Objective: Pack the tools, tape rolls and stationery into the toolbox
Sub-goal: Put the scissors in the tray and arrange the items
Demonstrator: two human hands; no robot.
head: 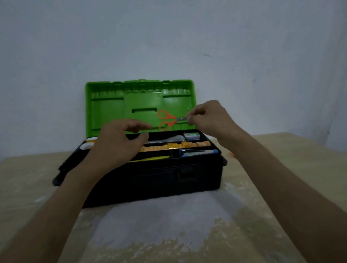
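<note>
The right hand (210, 119) is pinching the scissors (171, 119) by the blades, the left hand (118, 142) hovering empty, loosely curled. Laying them flat in the toolbox (151, 181) seems safest.

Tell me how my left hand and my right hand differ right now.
The right hand pinches the orange scissors by the blade end; the left hand holds nothing, fingers loosely curled. The right hand is raised in front of the green lid; the left hand sits lower, over the tray. Both hover above the open toolbox.
</note>
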